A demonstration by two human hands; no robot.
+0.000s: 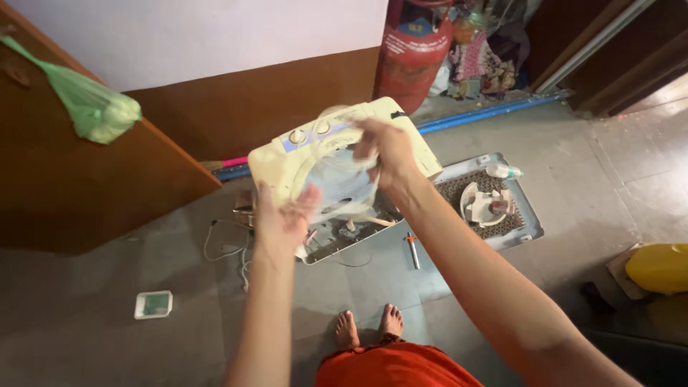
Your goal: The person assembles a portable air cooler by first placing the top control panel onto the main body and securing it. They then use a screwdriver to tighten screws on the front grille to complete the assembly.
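Green plastic bag (97,107) hangs on the door far left; small white-green square unit (153,304) lies on the floor. My left hand (283,218) is open, palm against the cream appliance casing (337,154); my right hand (387,154) grips its upper part (blurred, finger closure unclear). Screwdriver (412,249) lies below it, grey back panel (527,211) further right, red gas cylinder (414,50) behind, yellow container (659,266) far right.

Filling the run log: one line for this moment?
left hand: on cloth | right hand: gripping cloth | below: washing machine
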